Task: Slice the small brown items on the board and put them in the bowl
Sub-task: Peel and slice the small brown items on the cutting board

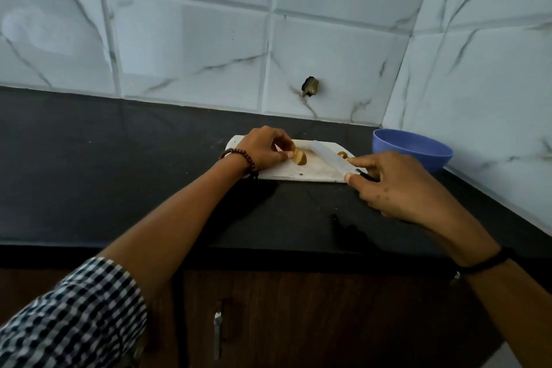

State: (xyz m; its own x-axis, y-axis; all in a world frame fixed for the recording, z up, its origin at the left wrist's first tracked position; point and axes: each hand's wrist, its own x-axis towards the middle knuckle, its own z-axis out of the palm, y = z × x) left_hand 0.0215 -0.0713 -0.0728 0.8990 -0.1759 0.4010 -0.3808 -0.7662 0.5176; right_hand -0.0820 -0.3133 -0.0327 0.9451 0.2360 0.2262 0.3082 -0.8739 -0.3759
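The small brown item (299,157) sits on the white board (298,175), pinched between the thumb and fingertips of the left hand (263,148). Just right of that hand slants the pale knife (328,158) — its handle gripped by the right hand (397,185), forefinger laid along the blade. A second brown piece (343,154) lies beyond that forefinger; the blue bowl (418,152) stands just behind the right hand.

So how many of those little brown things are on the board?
2. The held brown item is pinched by the left hand; the loose brown item lies beyond the knife, nearer the bowl. The hands may hide more.
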